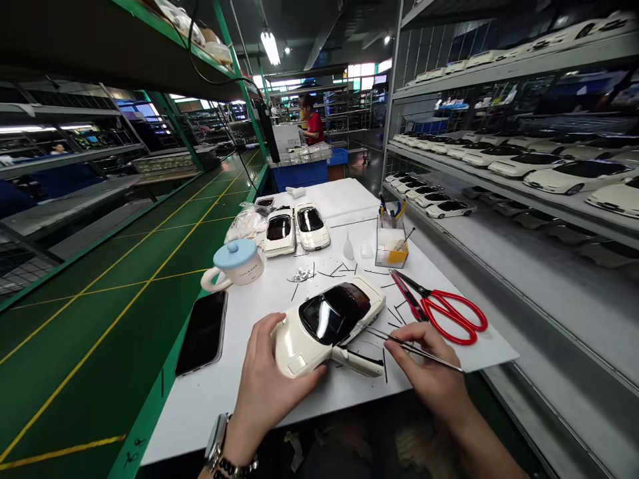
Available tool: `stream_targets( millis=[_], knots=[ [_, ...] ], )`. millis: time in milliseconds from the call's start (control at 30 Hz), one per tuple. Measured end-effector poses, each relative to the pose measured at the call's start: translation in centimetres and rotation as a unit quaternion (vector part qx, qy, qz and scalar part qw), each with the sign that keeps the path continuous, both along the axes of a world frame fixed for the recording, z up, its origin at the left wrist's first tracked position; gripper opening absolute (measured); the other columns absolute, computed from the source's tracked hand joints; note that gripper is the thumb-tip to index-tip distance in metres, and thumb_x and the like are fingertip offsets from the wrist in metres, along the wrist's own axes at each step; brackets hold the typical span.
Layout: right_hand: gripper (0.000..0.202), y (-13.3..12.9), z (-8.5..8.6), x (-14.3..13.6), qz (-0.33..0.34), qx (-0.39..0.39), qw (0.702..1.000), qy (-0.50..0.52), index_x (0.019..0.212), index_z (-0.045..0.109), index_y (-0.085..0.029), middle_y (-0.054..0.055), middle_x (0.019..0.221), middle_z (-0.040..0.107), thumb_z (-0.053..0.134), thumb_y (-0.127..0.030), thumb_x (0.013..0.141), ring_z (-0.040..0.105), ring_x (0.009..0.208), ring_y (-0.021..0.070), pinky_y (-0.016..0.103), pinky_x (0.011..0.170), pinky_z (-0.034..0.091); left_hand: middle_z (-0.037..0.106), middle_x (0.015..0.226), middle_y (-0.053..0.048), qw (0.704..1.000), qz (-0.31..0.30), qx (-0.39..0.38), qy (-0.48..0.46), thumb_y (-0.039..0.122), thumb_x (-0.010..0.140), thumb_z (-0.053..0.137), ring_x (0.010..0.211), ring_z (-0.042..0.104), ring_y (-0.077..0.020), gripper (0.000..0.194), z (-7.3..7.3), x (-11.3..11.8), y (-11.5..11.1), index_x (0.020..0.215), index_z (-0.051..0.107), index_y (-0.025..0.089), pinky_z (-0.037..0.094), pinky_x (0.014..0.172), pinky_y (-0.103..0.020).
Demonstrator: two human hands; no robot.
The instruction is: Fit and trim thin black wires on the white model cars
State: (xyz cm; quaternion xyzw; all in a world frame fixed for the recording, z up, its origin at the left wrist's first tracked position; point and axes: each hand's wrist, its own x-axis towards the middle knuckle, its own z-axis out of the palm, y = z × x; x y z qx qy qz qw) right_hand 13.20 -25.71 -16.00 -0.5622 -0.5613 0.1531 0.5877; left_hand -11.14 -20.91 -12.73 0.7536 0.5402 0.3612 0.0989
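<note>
While we are steadying the white model car (327,326) near the front edge of the white table (210,399), our left hand (269,389) is cupping its nose and our right hand (429,372) is pinching thin tweezers (414,347) toward its open door (357,361). We are judging it light, rigid, glossy, slippery; the body is the safest hold, not the fragile door. Beside it: 1 red scissors (444,309), 1 phone (202,331).

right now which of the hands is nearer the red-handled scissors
Right. The right hand, holding thin metal tweezers, sits just below the red-handled scissors; the left hand grips the white model car farther left.
</note>
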Motion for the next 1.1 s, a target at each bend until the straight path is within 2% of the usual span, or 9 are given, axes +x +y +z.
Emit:
stream_targets(
  millis=[133,267,433,700,833,933,1100],
  knots=[
    [0.014,0.6,1.9,1.5,0.043,0.064,0.978,-0.194,0.084,0.052,-0.024,0.001,0.08,0.063,0.063,-0.016,0.082,0.058,0.08,0.0195,0.038,0.077,0.04,0.05,0.119,-0.013,0.996,-0.029,0.054,0.065,0.042,0.061,0.075,0.107,0.053,-0.03,0.077,1.3,0.5,-0.1,0.123,0.037,0.019,0.05,0.089,-0.046],
    [0.017,0.9,3.0,2.0,0.043,0.107,0.955,-0.275,0.086,0.05,-0.022,0.001,0.078,0.065,0.061,-0.011,0.082,0.056,0.079,0.0201,0.04,0.078,0.034,0.051,0.119,-0.014,0.991,-0.029,0.075,0.102,0.041,0.062,0.075,0.108,0.053,-0.0308,0.078,2.2,0.8,-0.4,0.125,0.036,0.018,0.049,0.089,-0.048],
    [0.018,0.7,3.7,2.1,0.051,0.128,0.948,-0.286,0.084,0.05,-0.021,0.001,0.075,0.065,0.063,-0.009,0.08,0.054,0.077,0.0189,0.038,0.075,0.032,0.052,0.121,-0.016,0.984,-0.042,0.112,0.134,0.041,0.063,0.074,0.111,0.052,-0.0325,0.079,3.3,1.5,-0.6,0.127,0.036,0.017,0.046,0.09,-0.049],
    [0.013,0.8,4.9,2.0,0.059,0.111,0.931,-0.343,0.084,0.051,-0.019,-0.001,0.072,0.063,0.06,-0.009,0.082,0.052,0.079,0.0181,0.037,0.077,0.031,0.053,0.119,-0.018,0.971,-0.047,0.153,0.177,0.042,0.064,0.071,0.108,0.053,-0.0343,0.075,5.0,2.9,-1.3,0.126,0.039,0.015,0.044,0.087,-0.05],
    [0.011,1.1,5.4,2.1,0.062,0.097,0.937,-0.33,0.081,0.051,-0.018,-0.001,0.071,0.06,0.058,-0.01,0.083,0.052,0.076,0.0165,0.036,0.075,0.031,0.054,0.118,-0.019,0.966,-0.048,0.166,0.191,0.043,0.064,0.071,0.107,0.053,-0.0346,0.075,5.4,3.3,-1.6,0.125,0.04,0.013,0.043,0.087,-0.049],
    [0.01,1.8,5.7,3.0,0.079,0.056,0.949,-0.299,0.078,0.052,-0.019,-0.001,0.072,0.059,0.059,-0.014,0.084,0.052,0.074,0.0158,0.035,0.073,0.031,0.054,0.117,-0.018,0.965,-0.047,0.169,0.196,0.043,0.064,0.071,0.106,0.053,-0.0346,0.074,5.5,3.4,-1.6,0.125,0.04,0.013,0.043,0.087,-0.049],
    [0.016,4.3,6.5,5.3,0.174,-0.096,0.964,-0.178,0.072,0.054,-0.02,0.001,0.075,0.059,0.063,-0.028,0.082,0.052,0.077,0.0179,0.034,0.072,0.037,0.054,0.117,-0.018,0.964,-0.043,0.167,0.201,0.044,0.064,0.07,0.105,0.054,-0.0342,0.074,5.6,3.4,-1.5,0.125,0.04,0.014,0.043,0.086,-0.049]
  ],
)
